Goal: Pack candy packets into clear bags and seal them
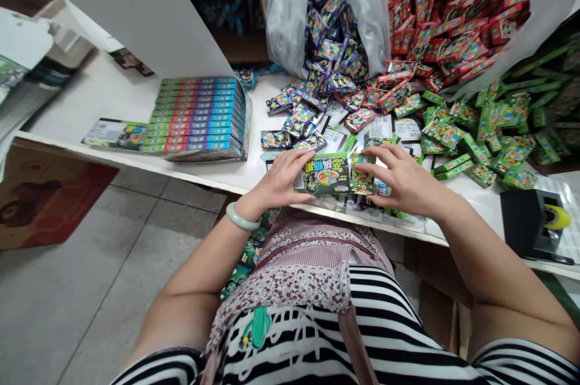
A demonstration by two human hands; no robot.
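Observation:
My left hand (pixel 285 182) grips the left end of a flat black-and-green candy package (pixel 327 173) at the front edge of the table, thumb and fingers on its opposite sides. At its right end, my right hand (pixel 399 182) has its fingers closed on a small green candy box (pixel 361 174), which touches the package. Part of that box is hidden by the fingers. Beneath and behind my hands lie several printed cards (pixel 378 129). Small purple candy boxes (pixel 299 121) are just beyond my left hand, and loose green candy boxes (pixel 444 131) are beyond my right hand.
Neat stacks of packed candy boxes (pixel 194 116) stand at left. Plastic bags hold purple boxes (pixel 333 34) and red boxes (pixel 457 16) at the back. A black tape dispenser (pixel 525 222) sits at right. A cardboard box (pixel 49 191) is on the floor.

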